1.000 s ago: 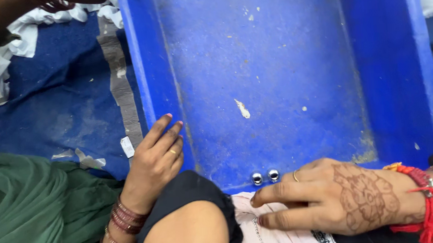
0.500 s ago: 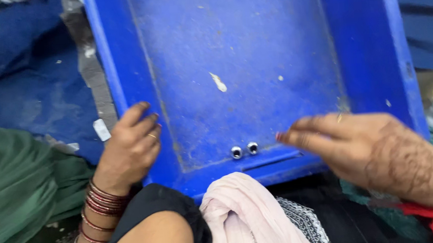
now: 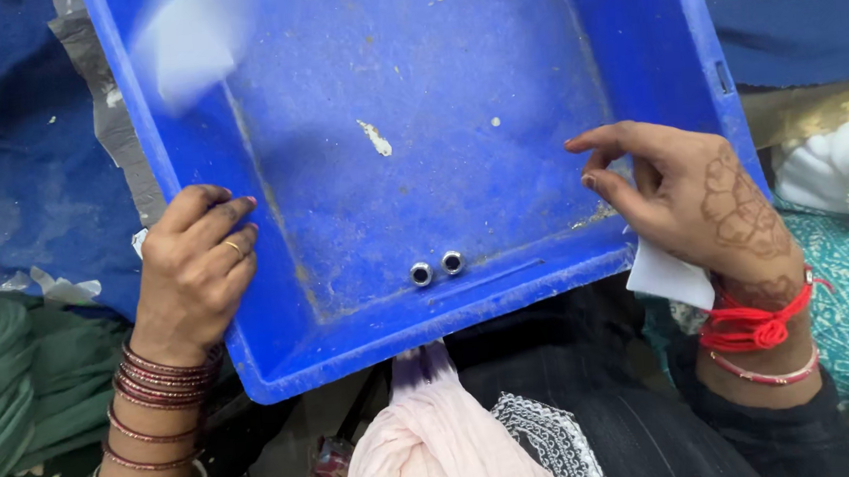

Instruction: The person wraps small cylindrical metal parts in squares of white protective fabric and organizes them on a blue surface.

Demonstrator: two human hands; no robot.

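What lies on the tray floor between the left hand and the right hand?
In the head view, two small metal eyelets lie side by side on the blue tray floor between left hand and right hand.

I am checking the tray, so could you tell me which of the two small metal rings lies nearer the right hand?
The right-hand ring, beside its twin by the blue tray's near wall; the right hand is on that side.

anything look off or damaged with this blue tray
The blue plastic tray is scuffed and grimy, with white flecks and a pale chip-like mark on its floor. Two small metal eyelets lie loose by the near wall. The left hand holds one corner; the right hand rests at the other.
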